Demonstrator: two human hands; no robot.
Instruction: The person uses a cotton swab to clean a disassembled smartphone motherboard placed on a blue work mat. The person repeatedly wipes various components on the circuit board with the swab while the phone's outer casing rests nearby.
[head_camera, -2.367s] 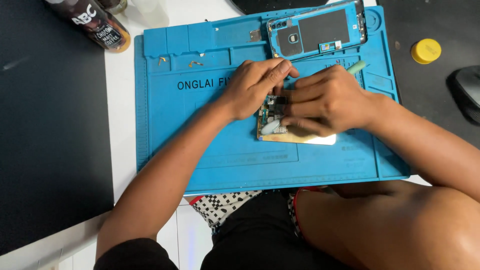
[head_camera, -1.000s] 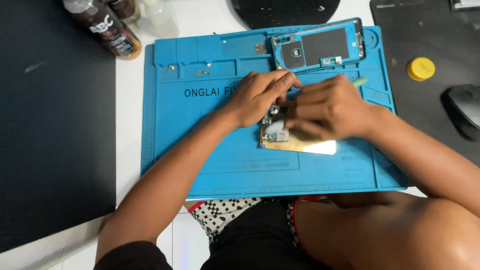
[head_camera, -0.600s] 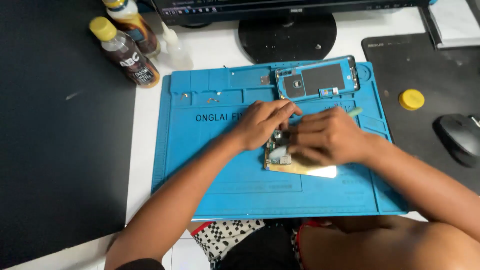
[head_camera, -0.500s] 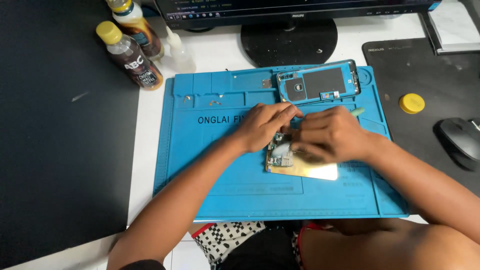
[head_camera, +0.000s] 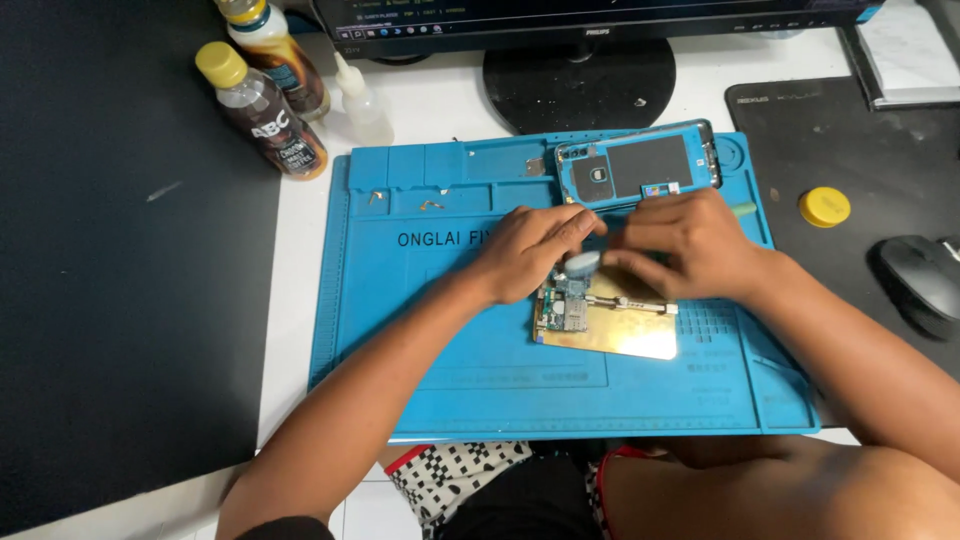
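An opened phone (head_camera: 605, 322) lies on the blue work mat (head_camera: 430, 350), its circuit board bare at the left and a gold-coloured plate at the right. My left hand (head_camera: 530, 250) rests over the board's upper edge, fingertips pinched on a small pale-blue piece (head_camera: 583, 263). My right hand (head_camera: 690, 245) is curled just to the right of it, fingertips meeting the same spot. A green tool end (head_camera: 745, 210) sticks out behind its knuckles. The phone's blue back frame (head_camera: 640, 165) lies at the mat's top edge.
Two brown bottles with yellow caps (head_camera: 262, 112) and a small clear dropper bottle (head_camera: 362, 100) stand at the back left. A monitor stand (head_camera: 580, 85) is behind the mat. On the black pad to the right lie a yellow cap (head_camera: 824, 206) and a mouse (head_camera: 920, 285). Tiny screws (head_camera: 430, 205) sit on the mat.
The view has tilted up and back, bringing the bottles and monitor stand into sight. Both hands have stayed over the opened phone, fingers shifting slightly.
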